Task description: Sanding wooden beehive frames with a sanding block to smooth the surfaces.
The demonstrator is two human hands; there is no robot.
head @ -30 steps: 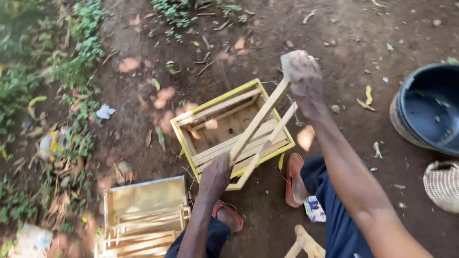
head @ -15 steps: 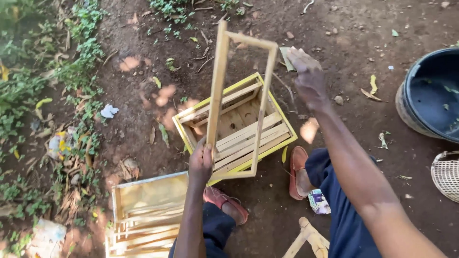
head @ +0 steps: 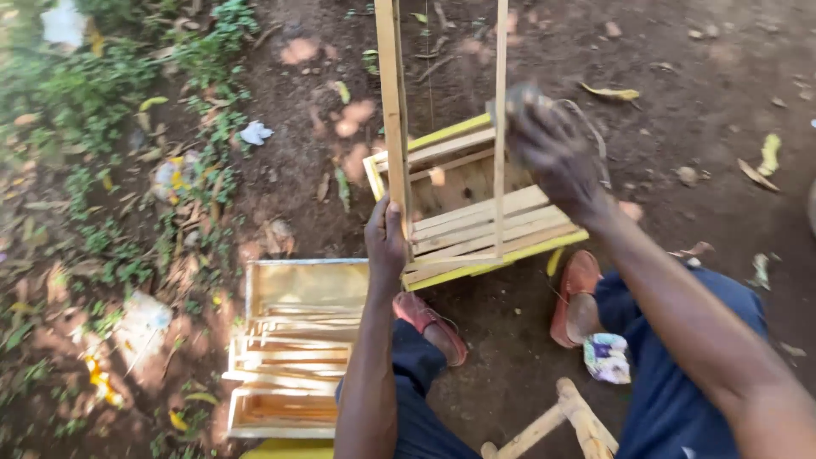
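My left hand (head: pixel 387 242) grips the pale rectangular wooden frame (head: pixel 395 127) upright over the yellow-edged wooden box (head: pixel 476 246), steadying it; my blurred right hand (head: pixel 548 140) seems closed on something.

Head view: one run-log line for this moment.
left hand: grips wooden frame upright | right hand: blurred, beside frame's far bar | below: yellow-edged box | ground: stacked frames

Frame (head: pixel 395 127) upright over box (head: pixel 476 212); frame stack (head: pixel 293 348) left.
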